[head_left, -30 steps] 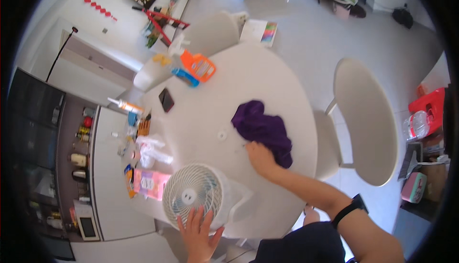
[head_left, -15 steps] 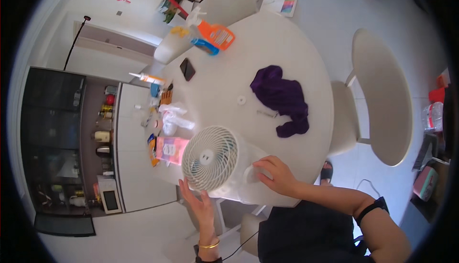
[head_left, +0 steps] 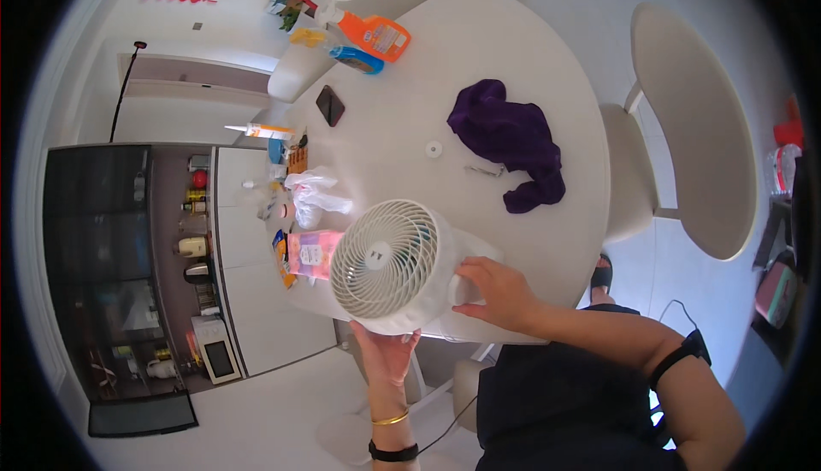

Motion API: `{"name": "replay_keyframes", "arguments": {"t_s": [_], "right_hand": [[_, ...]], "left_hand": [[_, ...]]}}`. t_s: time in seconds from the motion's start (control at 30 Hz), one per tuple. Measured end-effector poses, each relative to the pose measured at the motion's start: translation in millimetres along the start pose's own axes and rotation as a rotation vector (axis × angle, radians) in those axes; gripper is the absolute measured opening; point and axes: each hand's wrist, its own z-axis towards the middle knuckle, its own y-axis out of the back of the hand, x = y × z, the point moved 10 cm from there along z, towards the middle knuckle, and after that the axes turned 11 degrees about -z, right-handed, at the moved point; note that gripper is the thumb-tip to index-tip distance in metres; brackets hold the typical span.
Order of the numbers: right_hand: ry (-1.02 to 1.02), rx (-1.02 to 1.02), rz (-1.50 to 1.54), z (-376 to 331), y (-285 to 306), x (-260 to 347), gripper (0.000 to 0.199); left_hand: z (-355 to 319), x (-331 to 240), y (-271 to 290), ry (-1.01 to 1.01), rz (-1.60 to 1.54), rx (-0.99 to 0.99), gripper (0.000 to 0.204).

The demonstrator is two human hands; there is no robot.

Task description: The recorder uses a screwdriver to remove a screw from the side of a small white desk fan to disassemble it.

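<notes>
A white table fan point(head_left: 380, 259) with a round spiral grille stands at the near edge of the round table, its grille tipped up and to the left. My left hand point(head_left: 386, 356) cups the near rim of the fan's head, palm upward, some fingertips hidden behind it. At the fan's right side, my right hand point(head_left: 499, 293) has thumb and fingers closed around a white side piece. Farther off lie a crumpled dark purple cloth point(head_left: 510, 139) and a small white round part point(head_left: 434, 149). A small clear packet point(head_left: 485, 169) rests beside the cloth.
A pink pack point(head_left: 312, 254) and a white plastic bag point(head_left: 317, 200) sit left of the fan. Beyond are a phone point(head_left: 330, 106), an orange spray bottle point(head_left: 376, 36) and a blue bottle point(head_left: 357, 59). Chairs, including one at right point(head_left: 693, 133), surround the table.
My left hand has moved right and come up under the fan head's rim, its fingers now against it. The right hand's fingers have closed more around the side piece. The view has shifted.
</notes>
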Motion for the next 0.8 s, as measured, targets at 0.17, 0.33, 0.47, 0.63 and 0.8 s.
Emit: {"name": "replay_keyframes", "arguments": {"t_s": [0.17, 0.33, 0.47, 0.63, 0.8], "right_hand": [[-0.031, -0.042, -0.025, -4, 3, 9, 0.058], [-0.113, -0.093, 0.051, -9, 7, -4, 0.051], [-0.033, -0.046, 0.059, -3, 6, -14, 0.050], [0.138, 0.050, 0.028, 15, 10, 10, 0.043], [0.227, 0.139, 0.065, 26, 2, 6, 0.037]], "left_hand": [[0, -22, 4, -0.173, 0.233, -0.100, 0.080], [-6, -39, -21, -0.365, 0.286, -0.038, 0.087], [-13, -45, -37, -0.610, 0.594, 0.015, 0.111], [-19, -54, -46, -0.759, 0.718, 0.112, 0.118], [-21, -62, -54, -0.773, 0.743, 0.093, 0.109]]}}
